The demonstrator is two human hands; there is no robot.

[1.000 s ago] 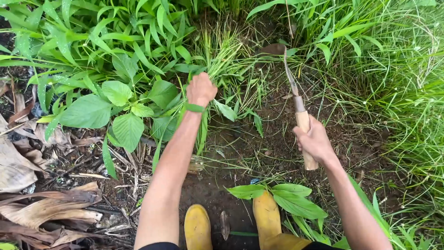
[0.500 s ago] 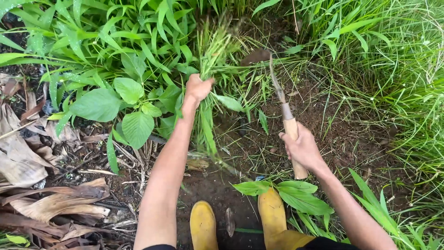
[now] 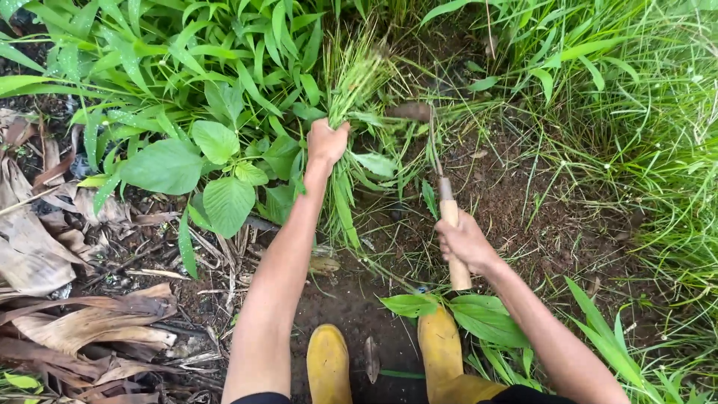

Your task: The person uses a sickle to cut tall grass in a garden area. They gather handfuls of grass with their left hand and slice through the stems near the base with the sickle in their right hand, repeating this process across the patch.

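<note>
1. The left hand (image 3: pixel 327 142) is closed in a fist around a bunch of long thin green grass blades (image 3: pixel 351 82), which stands upright above the dark crumbly soil (image 3: pixel 516 202).
2. The right hand (image 3: pixel 465 243) is wrapped tight around the smooth pale wooden handle of a sickle with a thin curved metal blade (image 3: pixel 447 213), just right of the bunch.
3. Broad, veined green leaves (image 3: pixel 164 166) crowd left of the bunch; dry brown leaves (image 3: pixel 82 325) lie further left.
4. Two yellow rubber boots (image 3: pixel 329 363) stand below the bunch.
</note>
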